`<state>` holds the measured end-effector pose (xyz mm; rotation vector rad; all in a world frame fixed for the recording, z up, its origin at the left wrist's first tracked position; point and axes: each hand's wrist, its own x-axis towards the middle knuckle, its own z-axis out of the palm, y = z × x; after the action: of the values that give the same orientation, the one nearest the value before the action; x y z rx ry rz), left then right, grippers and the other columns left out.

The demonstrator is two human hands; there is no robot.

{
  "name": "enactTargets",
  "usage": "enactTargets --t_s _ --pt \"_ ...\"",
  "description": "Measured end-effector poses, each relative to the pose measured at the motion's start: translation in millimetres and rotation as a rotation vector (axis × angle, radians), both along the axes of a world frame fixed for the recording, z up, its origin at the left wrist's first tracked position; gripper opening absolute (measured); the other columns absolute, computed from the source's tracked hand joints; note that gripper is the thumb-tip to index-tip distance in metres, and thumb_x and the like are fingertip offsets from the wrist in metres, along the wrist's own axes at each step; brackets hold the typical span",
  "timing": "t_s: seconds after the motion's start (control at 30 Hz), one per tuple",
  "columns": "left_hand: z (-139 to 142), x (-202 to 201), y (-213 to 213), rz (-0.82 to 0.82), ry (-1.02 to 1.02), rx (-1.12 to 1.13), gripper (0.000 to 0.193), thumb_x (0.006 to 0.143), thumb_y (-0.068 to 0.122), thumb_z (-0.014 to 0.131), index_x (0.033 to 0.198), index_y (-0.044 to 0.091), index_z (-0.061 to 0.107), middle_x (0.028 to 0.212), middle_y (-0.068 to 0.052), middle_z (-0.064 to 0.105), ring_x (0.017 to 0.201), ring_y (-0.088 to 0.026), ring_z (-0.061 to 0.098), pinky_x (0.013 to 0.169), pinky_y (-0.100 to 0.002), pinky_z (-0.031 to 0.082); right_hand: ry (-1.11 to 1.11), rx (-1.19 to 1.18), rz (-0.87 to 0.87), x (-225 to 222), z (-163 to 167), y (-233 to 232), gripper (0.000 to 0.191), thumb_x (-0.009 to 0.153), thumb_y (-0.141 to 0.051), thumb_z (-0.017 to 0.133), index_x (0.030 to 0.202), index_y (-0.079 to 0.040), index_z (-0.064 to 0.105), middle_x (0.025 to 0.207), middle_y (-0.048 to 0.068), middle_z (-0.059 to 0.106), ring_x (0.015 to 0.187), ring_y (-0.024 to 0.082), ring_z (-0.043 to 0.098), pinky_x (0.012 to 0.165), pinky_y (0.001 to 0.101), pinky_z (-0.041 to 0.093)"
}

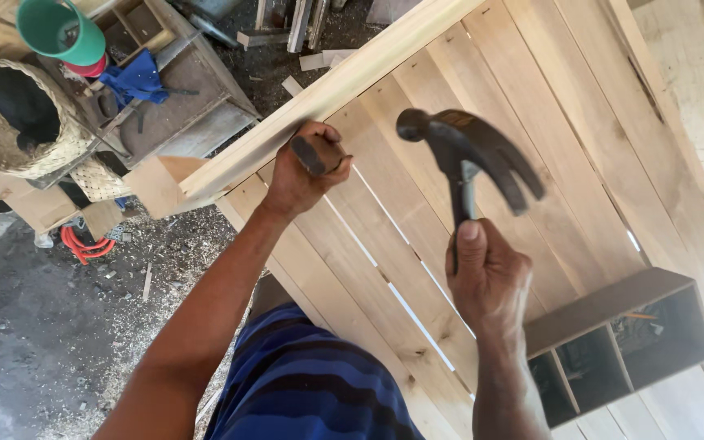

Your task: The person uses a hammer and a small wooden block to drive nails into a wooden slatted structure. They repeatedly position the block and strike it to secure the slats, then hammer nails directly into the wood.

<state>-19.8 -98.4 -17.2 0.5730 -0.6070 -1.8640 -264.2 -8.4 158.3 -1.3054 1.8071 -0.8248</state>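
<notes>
My right hand (489,275) grips the handle of a dark claw hammer (468,155), its head raised above the boards and blurred. My left hand (305,171) is closed around a short dark metal tool (310,155), pressed against the edge rail (319,98) of a slatted wooden panel (531,122). The panel is made of pale planks with narrow gaps between them. The tip of the dark tool is hidden by my fingers.
A small dark wooden box with compartments (621,338) rests on the panel at the lower right. At the upper left stand a woven basket (10,130), a green cup (63,31), a blue cloth (136,80) and wood offcuts. Sawdust and an orange cord (83,244) lie on the floor.
</notes>
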Motion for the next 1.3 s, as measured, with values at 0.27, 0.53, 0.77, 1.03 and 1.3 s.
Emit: enactTargets --t_s 0.27,0.53,0.77,1.03,1.3 --pt "12.1 -17.5 0.3 0.363 -1.283 -0.595 0.049 0.078 0.006 0.087 0.115 0.008 0.055 0.109 -0.011 0.057 0.103 -0.024 0.059 0.091 -0.035 0.055 0.162 0.118 0.037 9.4 -67.4 -33.9 0.051 0.106 -0.044 0.054 0.072 -0.005 0.058 0.049 0.005 0.053 0.042 0.014 0.052 0.043 0.0340 0.041" --pt "9.8 -15.1 -5.1 0.347 -1.301 -0.624 0.051 0.079 0.009 0.088 0.116 0.008 0.052 0.108 -0.010 0.058 0.106 -0.025 0.058 0.092 -0.036 0.056 0.087 0.003 0.090 -3.6 -85.8 -34.4 0.055 0.105 -0.043 0.048 0.063 -0.009 0.057 0.045 0.001 0.053 0.037 0.011 0.053 0.041 0.0328 0.039" --pt "2.1 -11.6 -4.4 0.312 -1.292 -0.601 0.051 0.082 0.013 0.088 0.118 0.008 0.052 0.110 -0.011 0.057 0.107 -0.027 0.057 0.094 -0.037 0.054 0.054 -0.511 0.177 11.2 -134.5 -44.8 0.040 0.113 -0.034 0.048 0.083 -0.009 0.058 0.063 0.009 0.053 0.048 0.021 0.052 0.047 0.0361 0.037" --pt "4.5 -7.1 -1.2 0.374 -1.255 -0.656 0.053 0.082 0.013 0.087 0.120 0.007 0.051 0.110 -0.013 0.055 0.105 -0.028 0.057 0.092 -0.039 0.053 0.288 -0.054 0.137 31.4 -168.0 -58.4 0.031 0.105 -0.032 0.059 0.089 -0.005 0.066 0.058 0.018 0.061 0.050 0.037 0.062 0.048 0.0453 0.046" --pt "0.6 -4.8 5.2 0.397 -1.315 -0.746 0.050 0.082 0.013 0.088 0.116 0.009 0.052 0.110 -0.011 0.056 0.104 -0.030 0.057 0.092 -0.040 0.053 0.331 -0.193 0.193 46.4 -154.9 -59.6 0.034 0.107 -0.032 0.058 0.088 -0.004 0.062 0.064 0.021 0.061 0.057 0.041 0.060 0.049 0.0458 0.046"
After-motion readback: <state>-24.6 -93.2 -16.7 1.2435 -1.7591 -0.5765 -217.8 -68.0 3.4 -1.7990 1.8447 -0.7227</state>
